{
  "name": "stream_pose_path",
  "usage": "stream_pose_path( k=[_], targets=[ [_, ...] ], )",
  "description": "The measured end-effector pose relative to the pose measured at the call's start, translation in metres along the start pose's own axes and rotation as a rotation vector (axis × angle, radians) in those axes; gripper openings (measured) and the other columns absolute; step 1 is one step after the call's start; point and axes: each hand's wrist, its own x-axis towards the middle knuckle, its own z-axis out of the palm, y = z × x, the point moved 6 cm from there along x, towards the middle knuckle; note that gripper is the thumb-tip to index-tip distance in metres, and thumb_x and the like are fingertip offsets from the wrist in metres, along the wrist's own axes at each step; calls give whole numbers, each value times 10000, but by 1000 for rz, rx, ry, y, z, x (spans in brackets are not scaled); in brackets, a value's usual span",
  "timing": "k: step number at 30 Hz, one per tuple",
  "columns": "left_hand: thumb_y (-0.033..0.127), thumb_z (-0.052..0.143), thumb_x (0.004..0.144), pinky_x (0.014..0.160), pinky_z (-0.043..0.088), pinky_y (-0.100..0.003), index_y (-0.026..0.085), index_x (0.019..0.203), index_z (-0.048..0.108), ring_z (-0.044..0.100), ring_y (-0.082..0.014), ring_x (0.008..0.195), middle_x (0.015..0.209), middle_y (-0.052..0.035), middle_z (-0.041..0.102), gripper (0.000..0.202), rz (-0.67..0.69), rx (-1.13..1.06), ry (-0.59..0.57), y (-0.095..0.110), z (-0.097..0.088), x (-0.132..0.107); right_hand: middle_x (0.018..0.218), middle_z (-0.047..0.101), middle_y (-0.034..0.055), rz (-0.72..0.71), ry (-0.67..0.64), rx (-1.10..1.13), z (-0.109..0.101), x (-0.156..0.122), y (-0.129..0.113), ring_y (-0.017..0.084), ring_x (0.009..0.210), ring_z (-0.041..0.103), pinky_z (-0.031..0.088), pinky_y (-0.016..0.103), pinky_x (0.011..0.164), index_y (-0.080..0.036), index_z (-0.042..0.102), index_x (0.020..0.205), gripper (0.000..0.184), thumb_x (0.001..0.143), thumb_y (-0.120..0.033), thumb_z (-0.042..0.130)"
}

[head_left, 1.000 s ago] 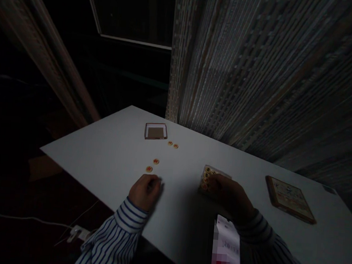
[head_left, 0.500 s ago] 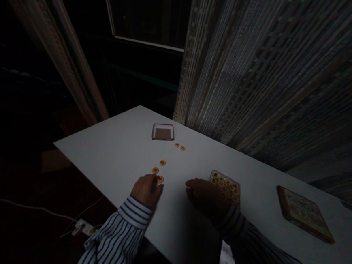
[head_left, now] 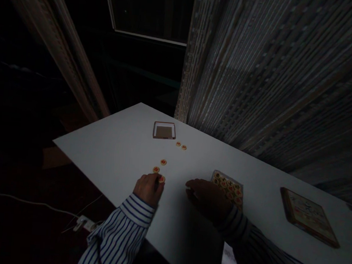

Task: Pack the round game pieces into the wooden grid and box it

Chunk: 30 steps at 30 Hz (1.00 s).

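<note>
The scene is dim. My left hand (head_left: 148,188) rests on the white table (head_left: 116,151), fingers curled, its fingertips touching a small round wooden piece (head_left: 161,179). Two more round pieces (head_left: 159,166) lie just beyond it, and another pair (head_left: 181,145) farther back. My right hand (head_left: 207,196) lies on the table with fingers stretched toward the left, just in front of a clear tray of several round pieces (head_left: 229,188). It holds nothing that I can see.
A small square brown-framed tray (head_left: 164,130) sits at the table's far side. A flat wooden board (head_left: 308,216) lies at the right. Striped curtain hangs behind the table. A white cable and plug (head_left: 82,223) lie on the dark floor at left.
My right hand has left the tray of pieces and moved left onto the bare table. My left hand has set a round piece down under its fingertips.
</note>
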Motion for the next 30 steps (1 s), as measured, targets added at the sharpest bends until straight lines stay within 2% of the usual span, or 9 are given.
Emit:
stream_pose_path(
  k=[8,12,15,21,25,30],
  targets=[
    [297,530,765,720,502,-338,148,942,589,606,-199,775,862,-97,649,238,110,-204,99,3,-6,0,870,664,74,5,34,22,-8,-3,3,176,787,613,448,286,703,-183,604,951,224,826,-222,423],
    [262,525,778,739,515,-311,137,1027,568,607,-166,786,906,-96,616,282,79,-359,135,9,-12,1,890,665,72,43,26,7,-10,-7,7,184,798,614,451,296,702,-186,606,970,242,828,-226,414],
    [261,540,766,732,520,-318,147,1022,594,603,-167,787,883,-81,600,285,36,-443,136,15,-15,4,888,664,71,45,45,3,-12,-10,10,182,791,613,451,289,683,-189,606,976,245,827,-235,417],
    [248,572,725,630,516,-280,157,922,637,563,-121,667,805,-46,561,227,-18,-652,45,29,-16,13,876,664,61,71,140,46,-17,-19,21,169,787,609,447,298,716,-192,602,971,234,818,-240,432],
    [249,609,685,588,502,-261,164,870,629,536,-102,611,836,-49,578,205,-77,-777,-47,41,-14,18,861,669,59,78,214,85,-24,-25,28,165,774,614,457,298,704,-191,609,970,242,810,-237,433],
    [259,638,648,562,472,-222,148,830,589,529,-91,581,717,-14,592,219,-222,-1021,-206,56,0,21,811,670,63,89,272,144,-32,-33,39,155,704,613,459,280,660,-171,610,965,240,801,-249,453]
  ],
)
